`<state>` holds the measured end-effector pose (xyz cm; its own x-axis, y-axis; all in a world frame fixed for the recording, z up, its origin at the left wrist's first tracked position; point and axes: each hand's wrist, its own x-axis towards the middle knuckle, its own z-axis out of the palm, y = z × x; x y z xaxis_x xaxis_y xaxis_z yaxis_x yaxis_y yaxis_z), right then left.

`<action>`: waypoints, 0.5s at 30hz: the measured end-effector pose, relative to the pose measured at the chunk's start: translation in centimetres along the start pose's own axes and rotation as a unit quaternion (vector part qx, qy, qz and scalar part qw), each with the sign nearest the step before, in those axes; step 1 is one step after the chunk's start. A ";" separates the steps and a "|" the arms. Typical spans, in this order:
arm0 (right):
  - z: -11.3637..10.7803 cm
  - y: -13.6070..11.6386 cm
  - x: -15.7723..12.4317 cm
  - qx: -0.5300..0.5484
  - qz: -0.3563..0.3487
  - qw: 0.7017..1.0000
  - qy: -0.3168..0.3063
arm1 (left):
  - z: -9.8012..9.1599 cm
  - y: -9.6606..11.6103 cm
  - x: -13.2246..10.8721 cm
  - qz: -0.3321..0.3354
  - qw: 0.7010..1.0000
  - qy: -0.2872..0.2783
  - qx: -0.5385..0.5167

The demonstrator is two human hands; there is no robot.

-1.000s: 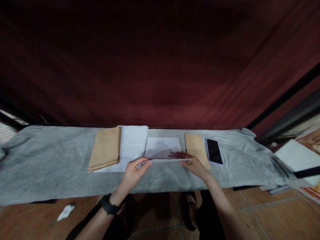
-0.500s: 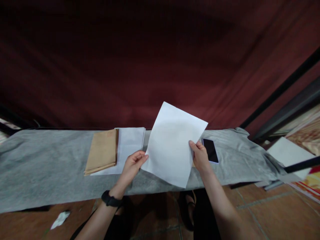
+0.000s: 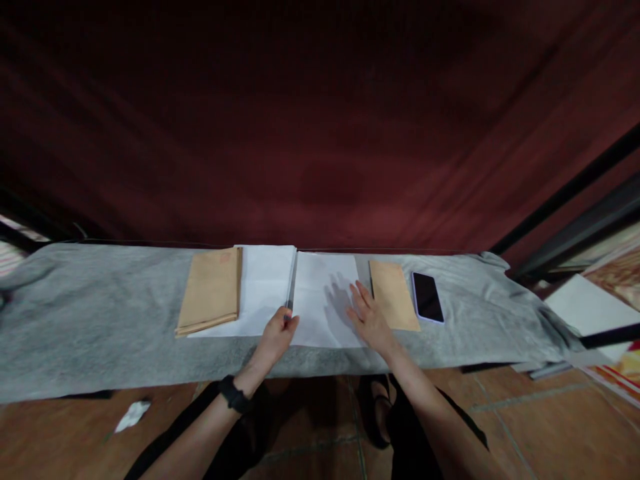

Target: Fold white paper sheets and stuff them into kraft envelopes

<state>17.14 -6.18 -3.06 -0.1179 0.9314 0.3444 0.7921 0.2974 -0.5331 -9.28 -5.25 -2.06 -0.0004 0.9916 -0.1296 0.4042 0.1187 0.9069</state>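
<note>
A white sheet of paper [image 3: 320, 293] lies on the grey cloth in front of me. My right hand [image 3: 373, 323] is over its right side, fingers spread, casting a shadow on the paper; whether the fingertips touch it I cannot tell. At the sheet's left edge, my left hand [image 3: 279, 333] is closed, thumb against curled fingers. A small dark patch shows at those fingertips, too unclear to name. Left of the sheet is a stack of white paper [image 3: 265, 287], partly covered by a pile of brown envelopes [image 3: 210, 287]. A single brown envelope [image 3: 395, 297] lies beyond my right hand.
A phone [image 3: 427, 297] with a dark screen lies right of the single envelope. Grey cloth [image 3: 100, 313] covers the narrow bench, against a dark red curtain [image 3: 320, 167]. A crumpled white scrap [image 3: 133, 415] is on the tiled floor. Dark metal bars [image 3: 575, 187] stand at right.
The white sheet, held up in both hands before, now lies flat on the cloth. My right hand has let go and opened; the single brown envelope has come into fuller view.
</note>
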 end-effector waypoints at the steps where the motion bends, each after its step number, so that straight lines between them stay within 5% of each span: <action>1: 0.4 -0.6 -0.7 -0.031 -0.028 0.999 -0.035 | 0.2 -0.2 0.0 -0.003 1.000 -0.008 0.003; 4: 1.4 -1.7 -2.5 -0.109 -0.063 0.986 -0.111 | 0.7 -0.5 0.0 -0.013 0.999 -0.029 0.002; 8: 1.7 -1.4 -3.4 -0.157 -0.041 0.979 -0.121 | 0.9 -0.5 -0.2 -0.051 0.997 -0.060 -0.025; 12: 0.1 -0.4 -3.5 -0.150 -0.010 0.982 -0.113 | 0.2 0.1 -0.5 -0.069 0.994 -0.073 -0.050; 15: -1.9 -0.6 -3.5 -0.085 -0.035 0.979 -0.184 | -0.9 0.6 -0.6 -0.102 0.987 -0.102 -0.069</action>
<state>18.25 -10.02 -2.51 -0.3581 0.9319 0.0574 0.8586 0.3528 -0.3719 -9.91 -5.73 -1.09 0.1214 0.9171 -0.3797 0.2862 0.3339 0.8981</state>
